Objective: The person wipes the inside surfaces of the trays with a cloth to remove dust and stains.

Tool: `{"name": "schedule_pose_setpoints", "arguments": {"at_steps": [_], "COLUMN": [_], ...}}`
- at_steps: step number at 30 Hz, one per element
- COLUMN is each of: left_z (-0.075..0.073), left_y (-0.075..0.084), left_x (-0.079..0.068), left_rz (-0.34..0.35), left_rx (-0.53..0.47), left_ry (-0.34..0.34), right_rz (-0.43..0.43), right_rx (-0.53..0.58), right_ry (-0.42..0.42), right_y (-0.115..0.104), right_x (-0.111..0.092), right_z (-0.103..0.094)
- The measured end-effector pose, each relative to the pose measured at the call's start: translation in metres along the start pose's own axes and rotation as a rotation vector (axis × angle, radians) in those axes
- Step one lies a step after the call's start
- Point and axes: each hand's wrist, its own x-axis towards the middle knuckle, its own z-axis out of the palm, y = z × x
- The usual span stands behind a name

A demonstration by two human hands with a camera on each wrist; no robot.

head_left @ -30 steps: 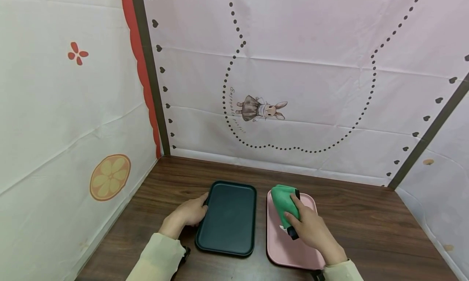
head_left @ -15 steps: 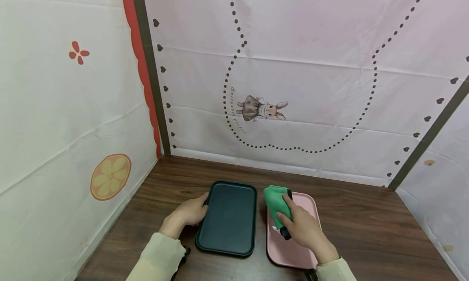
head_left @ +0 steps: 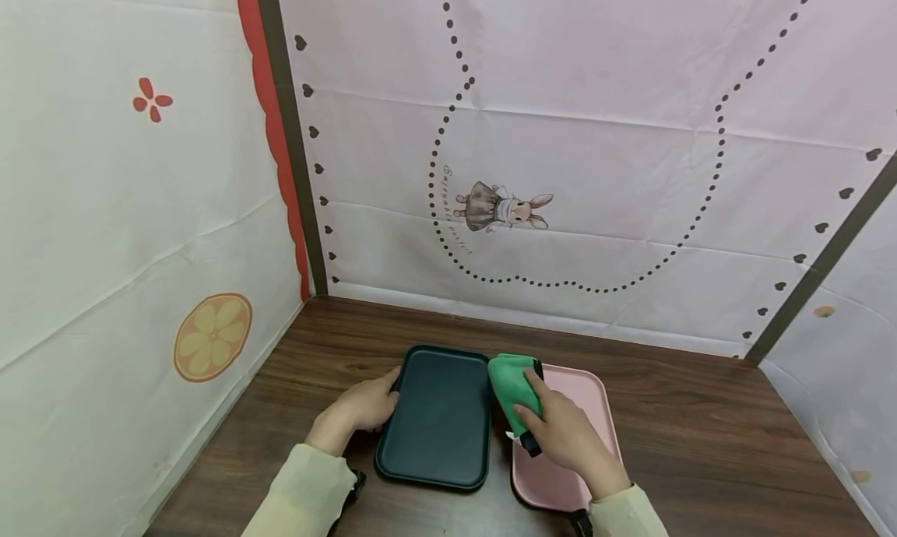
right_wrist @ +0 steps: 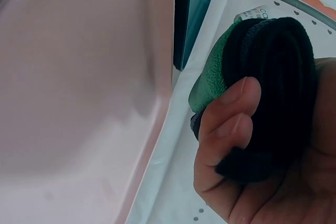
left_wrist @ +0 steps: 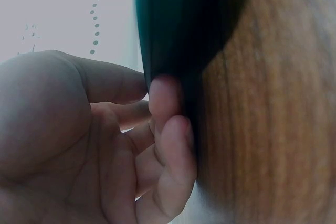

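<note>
My left hand (head_left: 360, 408) pinches the left rim of a dark green rectangular tray (head_left: 437, 424), thumb near the top edge. The left wrist view shows its fingers curled at the underside of that tray (left_wrist: 173, 19). With my right hand (head_left: 566, 436) I grip a folded green cloth (head_left: 514, 389) that has dark edging and a small white tag. The cloth hangs over the gap between the trays, overlapping the dark tray's right rim in the head view. In the right wrist view, fingers curl round the dark folded layers of the cloth (right_wrist: 275, 77).
A pink tray (head_left: 585, 397) lies right of the dark one, partly under my right forearm. Both are on a brown wooden table (head_left: 701, 428). White printed sheets (head_left: 596, 171) wall off the back and sides.
My right hand has carried the cloth leftward, from over the pink tray to the dark tray's right rim. The left hand and both trays stay in place.
</note>
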Motion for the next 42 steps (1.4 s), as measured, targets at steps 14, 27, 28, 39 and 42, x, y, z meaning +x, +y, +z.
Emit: {"name": "schedule_pose_setpoints", "arguments": {"at_steps": [14, 27, 28, 39, 42], "left_z": [-0.001, 0.000, 0.000, 0.000, 0.000], "left_y": [0.000, 0.000, 0.000, 0.000, 0.000], "left_x": [0.000, 0.001, 0.002, 0.001, 0.000], "left_rz": [-0.004, -0.003, -0.004, -0.001, -0.002], "left_rx": [0.011, 0.014, 0.014, 0.014, 0.016], "left_ry": [-0.001, -0.007, -0.007, -0.008, -0.008], "right_rz": [-0.042, -0.055, -0.055, -0.075, -0.075], "right_rx": [-0.014, -0.034, -0.036, -0.048, -0.052], "right_ry": [-0.014, -0.038, -0.040, -0.053, -0.058], "right_y": [-0.011, -0.022, -0.023, -0.031, -0.032], "right_x": [0.008, 0.014, 0.015, 0.019, 0.021], "right_z": [0.008, 0.012, 0.013, 0.017, 0.019]}}
